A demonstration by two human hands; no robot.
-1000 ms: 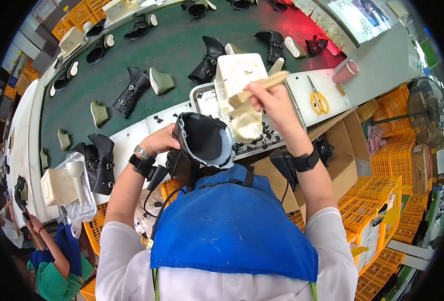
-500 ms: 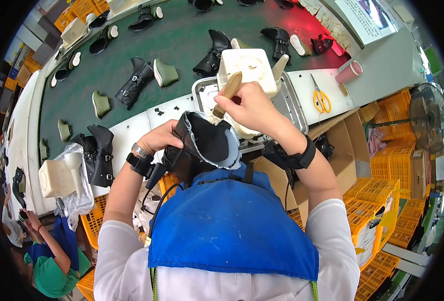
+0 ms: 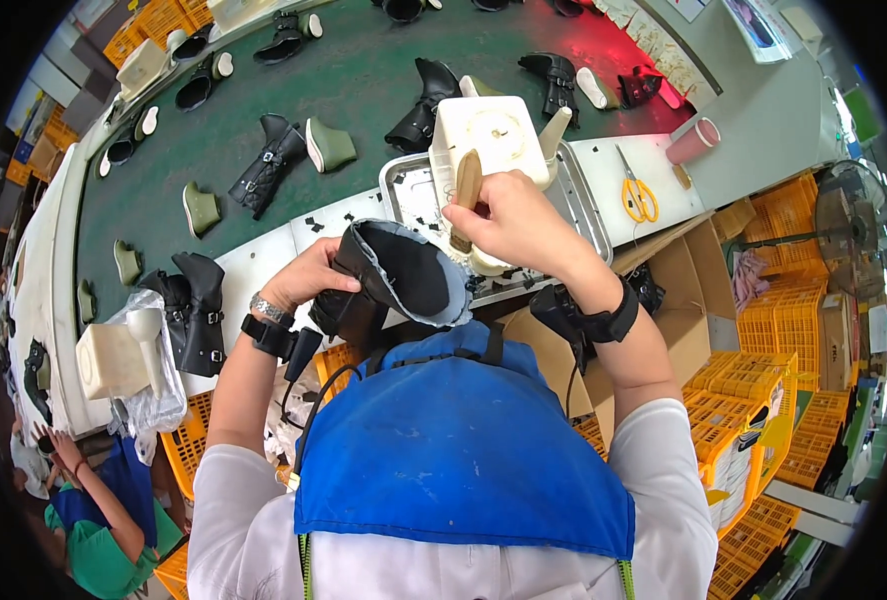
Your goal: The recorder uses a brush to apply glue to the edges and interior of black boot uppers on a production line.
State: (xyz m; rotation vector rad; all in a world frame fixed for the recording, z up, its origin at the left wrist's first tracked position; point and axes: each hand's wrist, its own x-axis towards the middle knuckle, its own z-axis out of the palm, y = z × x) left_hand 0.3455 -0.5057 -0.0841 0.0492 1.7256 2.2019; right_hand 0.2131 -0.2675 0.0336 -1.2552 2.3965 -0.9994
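My left hand is closed on the near-left side of a black boot upper, thumb at its rim. The opening of the upper faces up and right, showing a dark lining and a ragged pale blue-grey edge. In my right hand is a brush with a wooden handle. Its handle points up, and its bristles are hidden by my hand and the near lip of a cream plastic container. That container stands in a metal tray dotted with black scraps, just beyond the boot upper.
Black boots and green wedge soles lie on a green conveyor belt. Yellow-handled scissors and a pink cup sit to the right. Orange crates are stacked nearby; a co-worker is at lower left.
The brush has left the boot upper's rim and moved right, to the near lip of the cream container. The boot upper has shifted slightly left, still in my left hand.
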